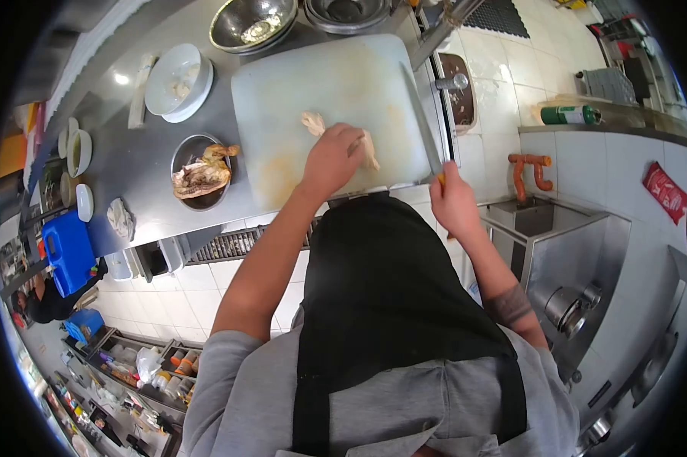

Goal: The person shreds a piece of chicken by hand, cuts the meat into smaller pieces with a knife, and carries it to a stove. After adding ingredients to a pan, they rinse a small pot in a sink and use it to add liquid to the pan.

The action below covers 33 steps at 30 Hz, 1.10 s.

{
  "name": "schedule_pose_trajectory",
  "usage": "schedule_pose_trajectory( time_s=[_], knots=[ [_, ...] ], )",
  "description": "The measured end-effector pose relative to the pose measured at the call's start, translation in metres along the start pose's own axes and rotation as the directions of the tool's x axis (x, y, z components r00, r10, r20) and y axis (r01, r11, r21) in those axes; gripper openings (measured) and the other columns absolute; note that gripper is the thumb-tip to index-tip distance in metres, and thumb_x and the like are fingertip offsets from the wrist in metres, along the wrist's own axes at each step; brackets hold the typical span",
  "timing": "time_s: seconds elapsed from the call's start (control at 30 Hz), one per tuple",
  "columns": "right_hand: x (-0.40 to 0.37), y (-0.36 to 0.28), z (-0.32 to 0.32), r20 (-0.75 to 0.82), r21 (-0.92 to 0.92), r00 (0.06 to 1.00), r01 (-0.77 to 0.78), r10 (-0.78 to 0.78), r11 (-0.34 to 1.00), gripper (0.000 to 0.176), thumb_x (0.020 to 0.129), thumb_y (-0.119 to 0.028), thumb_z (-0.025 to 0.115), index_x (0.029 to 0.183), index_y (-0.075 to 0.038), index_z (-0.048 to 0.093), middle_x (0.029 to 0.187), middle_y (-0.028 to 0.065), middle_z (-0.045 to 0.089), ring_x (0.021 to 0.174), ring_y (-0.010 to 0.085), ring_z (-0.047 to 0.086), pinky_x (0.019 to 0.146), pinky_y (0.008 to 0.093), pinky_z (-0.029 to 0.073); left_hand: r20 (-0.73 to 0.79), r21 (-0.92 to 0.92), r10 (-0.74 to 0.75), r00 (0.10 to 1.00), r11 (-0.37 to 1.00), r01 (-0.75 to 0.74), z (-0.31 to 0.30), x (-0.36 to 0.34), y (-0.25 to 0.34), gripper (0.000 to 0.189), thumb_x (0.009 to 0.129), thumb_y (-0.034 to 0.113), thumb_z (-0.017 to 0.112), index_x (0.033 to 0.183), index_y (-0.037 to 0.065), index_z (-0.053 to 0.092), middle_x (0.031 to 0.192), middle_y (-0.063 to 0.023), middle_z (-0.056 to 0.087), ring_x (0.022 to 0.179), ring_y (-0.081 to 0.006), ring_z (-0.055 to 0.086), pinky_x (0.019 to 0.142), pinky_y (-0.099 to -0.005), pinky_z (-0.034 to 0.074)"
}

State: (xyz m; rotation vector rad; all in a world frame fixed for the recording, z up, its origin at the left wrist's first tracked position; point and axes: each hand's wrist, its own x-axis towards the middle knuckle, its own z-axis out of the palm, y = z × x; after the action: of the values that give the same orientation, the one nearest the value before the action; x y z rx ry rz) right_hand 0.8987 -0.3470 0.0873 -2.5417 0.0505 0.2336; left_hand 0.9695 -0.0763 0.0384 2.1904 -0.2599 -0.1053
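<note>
My left hand (333,158) rests on the white cutting board (282,91), its fingers curled over a pale piece of chicken (369,151). Parts of the meat stick out on both sides of the fingers; the middle is hidden under them. At the board's right edge, my right hand (455,199) is closed around the yellowish handle of a long knife (426,114). The blade points away from me along that edge, apart from the meat. Left of the board, a metal bowl (177,161) holds browned chicken (201,180).
A white bowl (161,80) with pale pieces stands at the back left. Metal bowls (233,27) sit behind the board. A crumpled cloth (120,218) lies on the steel counter (138,167). To the right are a steel sink unit (579,240) and an orange pipe (520,179).
</note>
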Motion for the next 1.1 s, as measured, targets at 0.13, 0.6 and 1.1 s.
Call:
schedule_pose_trajectory(
  time_s=[0.13,0.6,1.1],
  knots=[
    [0.003,-0.036,0.013,0.030,-0.072,0.994,0.103,-0.101,0.992,0.024,0.098,-0.017,0.060,0.111,-0.001,0.048,0.077,0.0272,0.067,0.072,0.0497,0.067,0.066,0.0604,0.054,0.047,0.042,0.082,0.995,0.996,-0.084,-0.003,0.013,-0.008,0.021,0.094,0.015,0.067,0.112,0.006,0.070,0.110,-0.0119,0.068,0.098,-0.0328,0.068,0.086,-0.0426,0.055],
    [-0.025,-0.102,-0.025,0.386,-0.240,0.922,0.059,0.040,0.969,0.018,0.101,-0.013,0.053,0.100,0.004,0.050,0.077,0.0302,0.067,0.076,0.0509,0.067,0.071,0.0599,0.053,0.179,0.118,0.025,0.984,0.992,-0.046,-0.002,0.014,-0.004,0.017,0.092,0.014,0.068,0.107,0.006,0.071,0.104,-0.0142,0.066,0.096,-0.0356,0.067,0.086,-0.0447,0.054],
    [-0.045,-0.122,-0.043,0.461,-0.362,0.858,-0.051,0.226,0.931,0.016,0.096,-0.009,0.049,0.105,0.004,0.052,0.085,0.0303,0.071,0.085,0.0486,0.072,0.077,0.0570,0.058,0.221,0.131,0.202,0.954,0.963,-0.234,0.001,0.013,-0.009,0.015,0.090,0.013,0.067,0.103,0.007,0.071,0.108,-0.0122,0.065,0.107,-0.0331,0.064,0.092,-0.0453,0.053]
  ],
)
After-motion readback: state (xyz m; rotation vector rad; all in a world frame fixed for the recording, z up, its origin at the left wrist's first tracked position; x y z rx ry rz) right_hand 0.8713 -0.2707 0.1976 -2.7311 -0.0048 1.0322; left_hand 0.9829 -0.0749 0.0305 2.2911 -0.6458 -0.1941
